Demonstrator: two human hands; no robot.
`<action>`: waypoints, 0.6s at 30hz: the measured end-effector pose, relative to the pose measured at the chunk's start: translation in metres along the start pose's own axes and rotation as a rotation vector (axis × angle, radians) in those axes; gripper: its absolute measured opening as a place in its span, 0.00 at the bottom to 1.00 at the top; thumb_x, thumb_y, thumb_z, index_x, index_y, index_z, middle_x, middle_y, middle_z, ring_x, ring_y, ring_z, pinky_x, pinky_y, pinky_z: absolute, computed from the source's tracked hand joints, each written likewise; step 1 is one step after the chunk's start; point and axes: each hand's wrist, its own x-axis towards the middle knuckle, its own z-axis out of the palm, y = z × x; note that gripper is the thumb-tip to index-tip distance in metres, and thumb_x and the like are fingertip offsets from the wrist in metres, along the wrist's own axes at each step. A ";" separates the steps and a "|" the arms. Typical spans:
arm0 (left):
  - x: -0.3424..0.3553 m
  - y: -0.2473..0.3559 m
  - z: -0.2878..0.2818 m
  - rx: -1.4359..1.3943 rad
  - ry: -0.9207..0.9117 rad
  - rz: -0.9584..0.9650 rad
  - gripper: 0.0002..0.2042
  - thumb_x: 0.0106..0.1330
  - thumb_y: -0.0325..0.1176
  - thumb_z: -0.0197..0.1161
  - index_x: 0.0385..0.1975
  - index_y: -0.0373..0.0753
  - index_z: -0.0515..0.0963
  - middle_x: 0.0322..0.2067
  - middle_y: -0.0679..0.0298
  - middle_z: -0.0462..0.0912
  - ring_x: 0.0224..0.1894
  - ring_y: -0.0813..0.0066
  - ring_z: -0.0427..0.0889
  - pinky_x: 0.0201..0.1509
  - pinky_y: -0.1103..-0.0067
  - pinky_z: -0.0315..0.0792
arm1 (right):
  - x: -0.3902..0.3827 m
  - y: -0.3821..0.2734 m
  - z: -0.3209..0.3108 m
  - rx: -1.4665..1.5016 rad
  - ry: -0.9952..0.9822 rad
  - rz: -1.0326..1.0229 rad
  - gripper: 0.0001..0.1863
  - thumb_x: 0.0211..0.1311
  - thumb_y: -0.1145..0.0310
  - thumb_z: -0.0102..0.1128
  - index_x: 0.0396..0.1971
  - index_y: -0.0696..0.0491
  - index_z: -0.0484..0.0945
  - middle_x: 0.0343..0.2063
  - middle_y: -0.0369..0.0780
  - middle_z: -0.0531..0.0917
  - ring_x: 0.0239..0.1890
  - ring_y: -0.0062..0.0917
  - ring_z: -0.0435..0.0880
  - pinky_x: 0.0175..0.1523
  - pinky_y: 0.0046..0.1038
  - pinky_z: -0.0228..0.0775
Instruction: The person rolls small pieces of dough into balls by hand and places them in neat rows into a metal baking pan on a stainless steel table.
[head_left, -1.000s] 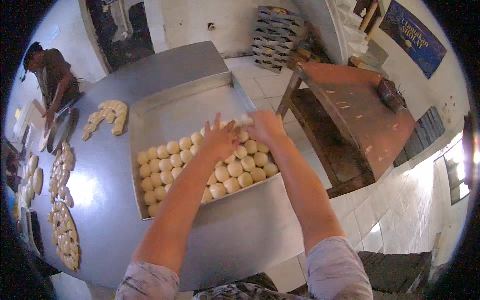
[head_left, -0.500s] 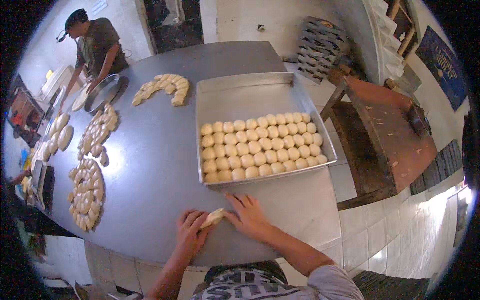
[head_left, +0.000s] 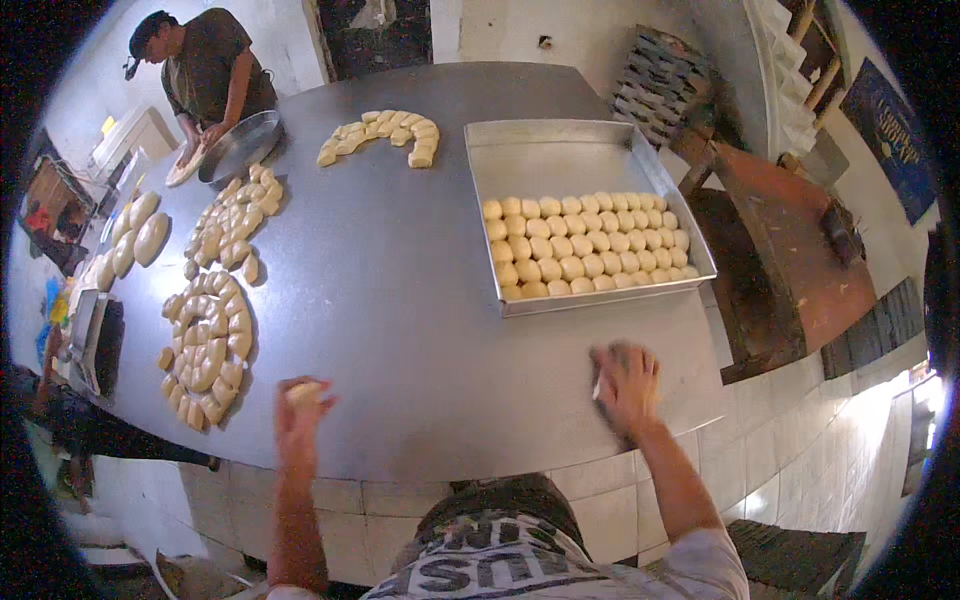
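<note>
My left hand [head_left: 298, 412], out over the table's near left part, is closed round a small pale dough piece [head_left: 306, 391]. Farther right, my right hand [head_left: 630, 388] is cupped low on the tabletop, just in front of the tray, its fingers curled and a little blurred. A bit of pale dough [head_left: 598, 388] shows at its left side; the rest is hidden under the palm. Several rows of round dough balls [head_left: 585, 245] fill the near part of a large metal tray [head_left: 607, 300]. Its far part is bare metal.
Cut dough pieces lie in a ring-shaped cluster [head_left: 208, 345], a second cluster [head_left: 235, 220] and an arc [head_left: 385, 130] on the metal table [head_left: 400, 270]. At the far left a co-worker [head_left: 210, 70] handles dough beside a round pan [head_left: 245, 145]. A brown wooden stand [head_left: 780, 250] is right of the table.
The dough strip stretched between my hands is now parted. My left hand has swung left with a piece, my right hand right towards the tray's front. The view has shifted too.
</note>
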 end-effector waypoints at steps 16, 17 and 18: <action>-0.026 -0.023 0.099 0.175 -0.438 -0.233 0.11 0.62 0.30 0.56 0.43 0.40 0.68 0.38 0.67 0.75 0.39 0.80 0.74 0.37 0.83 0.70 | 0.038 0.011 0.035 0.390 0.138 0.194 0.15 0.41 0.66 0.65 0.28 0.54 0.72 0.33 0.45 0.73 0.40 0.41 0.70 0.46 0.41 0.63; -0.018 -0.019 0.097 0.200 -0.405 -0.201 0.11 0.62 0.29 0.56 0.43 0.40 0.68 0.36 0.66 0.74 0.38 0.80 0.73 0.37 0.83 0.70 | 0.030 0.021 0.031 0.395 0.153 0.097 0.15 0.40 0.67 0.66 0.29 0.54 0.72 0.34 0.45 0.73 0.40 0.41 0.69 0.46 0.42 0.63; -0.008 -0.015 0.087 0.223 -0.366 -0.176 0.10 0.62 0.29 0.56 0.42 0.39 0.68 0.35 0.66 0.73 0.36 0.80 0.72 0.38 0.82 0.70 | 0.015 0.044 0.025 0.399 0.160 -0.003 0.16 0.40 0.67 0.66 0.29 0.54 0.71 0.35 0.46 0.72 0.41 0.42 0.69 0.46 0.42 0.63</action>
